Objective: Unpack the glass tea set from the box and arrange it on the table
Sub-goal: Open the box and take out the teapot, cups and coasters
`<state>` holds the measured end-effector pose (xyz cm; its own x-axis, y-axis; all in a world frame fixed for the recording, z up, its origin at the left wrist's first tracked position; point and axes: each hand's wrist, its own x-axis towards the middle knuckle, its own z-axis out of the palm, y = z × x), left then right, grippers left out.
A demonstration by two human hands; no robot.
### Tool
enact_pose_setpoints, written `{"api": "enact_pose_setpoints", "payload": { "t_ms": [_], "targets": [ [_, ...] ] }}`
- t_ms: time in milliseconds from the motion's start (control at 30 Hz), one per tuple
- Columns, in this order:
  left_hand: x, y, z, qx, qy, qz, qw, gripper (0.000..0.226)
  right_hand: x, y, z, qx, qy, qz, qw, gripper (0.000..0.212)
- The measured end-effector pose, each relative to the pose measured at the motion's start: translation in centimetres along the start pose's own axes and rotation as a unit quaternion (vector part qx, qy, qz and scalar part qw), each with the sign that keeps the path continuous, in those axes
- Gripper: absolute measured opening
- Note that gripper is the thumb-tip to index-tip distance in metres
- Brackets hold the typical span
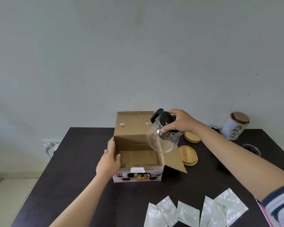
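Observation:
An open cardboard box (138,159) with a printed tea-set picture on its front stands on the dark table (82,161). My left hand (109,162) grips the box's left wall, thumb inside. My right hand (179,121) holds a clear glass teapot (162,140) by its black lid, lifted above the box's right rear corner and tilted, its black handle pointing left. Two glass cups (251,149) stand on the table to the right. The box's inside looks bare.
Round bamboo coasters (188,155) lie right of the box, another one (192,137) behind. A white tea tin (236,126) stands at the back right. Several silver foil sachets (195,212) lie near the front edge. A wall socket (50,145) sits left of the table.

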<state>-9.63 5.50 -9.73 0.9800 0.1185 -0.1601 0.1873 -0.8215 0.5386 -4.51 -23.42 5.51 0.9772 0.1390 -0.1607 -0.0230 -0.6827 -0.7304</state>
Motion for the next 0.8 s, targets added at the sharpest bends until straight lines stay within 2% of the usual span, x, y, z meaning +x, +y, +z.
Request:
{"api": "enact_pose_setpoints", "payload": {
  "t_ms": [67, 133, 300, 400, 600, 800],
  "targets": [
    [0.6, 0.1, 0.0, -0.003, -0.003, -0.027, 1.0, 0.092, -0.2, 0.8, -0.2, -0.004, 0.006, 0.019, 1.0, 0.064],
    [1.0, 0.2, -0.1, 0.004, -0.01, -0.06, 0.998, 0.098, -0.2, 1.4, -0.3, -0.008, 0.012, 0.035, 0.999, 0.066],
    [2.2, -0.7, -0.2, 0.007, 0.005, -0.098, 0.995, 0.094, 0.8, 2.5, 0.1, 0.004, 0.017, 0.075, 0.997, 0.065],
    [2.7, -2.0, -1.1, 0.002, 0.011, -0.116, 0.993, 0.093, 2.0, 3.0, 0.7, 0.02, 0.025, 0.097, 0.995, 0.073],
    [4.1, -3.6, -2.7, -0.001, 0.018, -0.128, 0.992, 0.093, 5.3, 4.3, 2.5, -0.017, 0.038, 0.117, 0.992, 0.075],
    [4.2, -4.6, -2.6, 0.018, 0.019, -0.13, 0.991, 0.095, 8.2, 6.7, 4.8, -0.075, 0.049, 0.151, 0.984, 0.095]
  ]
}}
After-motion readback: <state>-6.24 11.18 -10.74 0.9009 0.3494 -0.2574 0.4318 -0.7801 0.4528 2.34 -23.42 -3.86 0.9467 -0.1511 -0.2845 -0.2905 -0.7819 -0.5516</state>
